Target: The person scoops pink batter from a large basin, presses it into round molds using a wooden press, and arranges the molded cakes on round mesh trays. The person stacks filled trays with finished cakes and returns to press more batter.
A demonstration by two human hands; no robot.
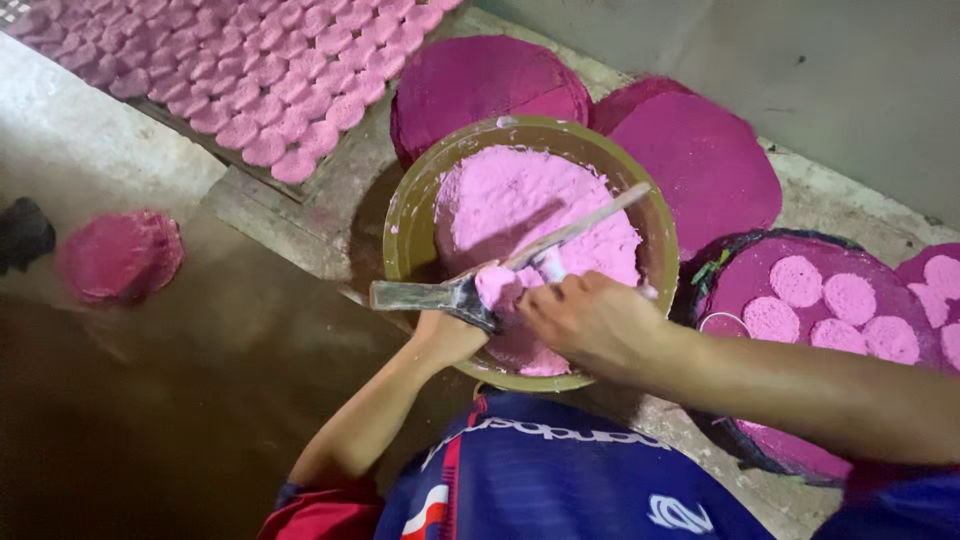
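Centre frame: bowl (420, 215) of pink paste (520, 205). Your left hand (450, 335) grips a mould (420, 295) (steadied level); your right hand (585, 320) grips a blade (585, 225), scraping paste flush.

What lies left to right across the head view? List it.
Dark object → magenta mound on the floor → left hand → bowl of pink paste → right hand → tray of pink discs.

Single head view, looking steeply down from above the person's chest, close over the bowl (420, 215) at frame centre. Faces forward toward the wall (800, 70); floor (150, 400) on the left. No second view.
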